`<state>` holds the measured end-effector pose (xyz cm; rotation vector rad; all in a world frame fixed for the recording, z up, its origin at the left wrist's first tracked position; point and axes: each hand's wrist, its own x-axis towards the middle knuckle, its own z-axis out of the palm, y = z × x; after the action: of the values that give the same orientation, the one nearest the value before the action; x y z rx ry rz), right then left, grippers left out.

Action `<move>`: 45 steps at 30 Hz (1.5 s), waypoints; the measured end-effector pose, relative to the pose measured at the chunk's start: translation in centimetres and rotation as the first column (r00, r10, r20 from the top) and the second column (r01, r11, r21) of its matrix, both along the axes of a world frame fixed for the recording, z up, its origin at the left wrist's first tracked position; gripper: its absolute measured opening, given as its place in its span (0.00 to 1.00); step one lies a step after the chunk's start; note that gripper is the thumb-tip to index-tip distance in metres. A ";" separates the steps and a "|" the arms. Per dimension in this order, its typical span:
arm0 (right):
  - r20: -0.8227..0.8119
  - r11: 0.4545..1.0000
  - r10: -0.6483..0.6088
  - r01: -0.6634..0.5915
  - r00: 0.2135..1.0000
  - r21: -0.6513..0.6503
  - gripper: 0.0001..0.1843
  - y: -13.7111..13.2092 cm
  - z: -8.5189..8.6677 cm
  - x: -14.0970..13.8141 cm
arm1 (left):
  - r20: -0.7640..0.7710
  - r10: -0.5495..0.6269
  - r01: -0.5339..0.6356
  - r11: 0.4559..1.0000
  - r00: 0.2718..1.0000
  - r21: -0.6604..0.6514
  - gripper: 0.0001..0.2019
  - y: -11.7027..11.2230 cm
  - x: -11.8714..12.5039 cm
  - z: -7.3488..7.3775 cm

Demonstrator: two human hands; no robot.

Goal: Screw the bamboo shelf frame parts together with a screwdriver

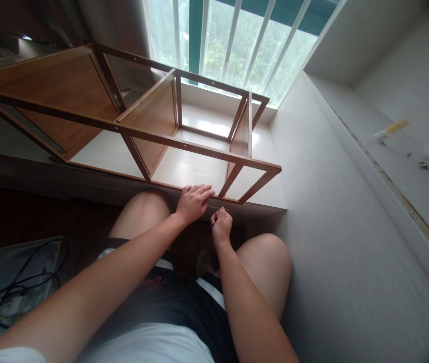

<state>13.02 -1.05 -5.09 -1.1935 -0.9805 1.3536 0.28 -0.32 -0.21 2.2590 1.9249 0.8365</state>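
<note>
A brown wooden shelf frame (154,135) with panels between its long rails lies across a pale ledge in front of me. My left hand (195,202) is on its near lower rail, fingers bent over the wood and the thumb hidden. Just to the right, my right hand (221,225) is closed in a pinch below the same rail. From its fingertips a thin metal rod, apparently a hex key (222,203), points up to the rail's underside near an upright. The rod's other end is hidden in the hand.
A pale wall panel (320,201) stands close on the right. Beyond its edge, a yellow-handled tool (394,127) and small metal parts lie on a shelf. A barred window (233,40) is behind the frame. A black cable (21,287) lies at lower left. My knees are beneath the ledge.
</note>
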 end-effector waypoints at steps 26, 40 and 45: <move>-0.362 0.979 0.066 -0.130 0.930 -0.155 0.21 -0.8 1.7 0.2 | 0.004 0.003 -0.003 1.000 1.000 -0.005 0.17 0.0 0.0 0.1; 0.518 0.989 -0.078 -0.001 0.852 0.151 0.25 -0.6 0.9 1.0 | 0.010 -0.001 0.001 1.000 1.000 0.003 0.17 0.0 -0.1 0.0; 0.629 0.985 -0.084 -0.031 0.773 0.170 0.25 -0.2 0.8 1.4 | 0.017 -0.002 0.002 1.000 1.000 -0.003 0.18 0.0 0.0 -0.1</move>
<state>14.39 -1.29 -4.29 -1.5636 -1.5152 0.8078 0.23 -0.33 -0.29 2.2441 1.9150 0.8490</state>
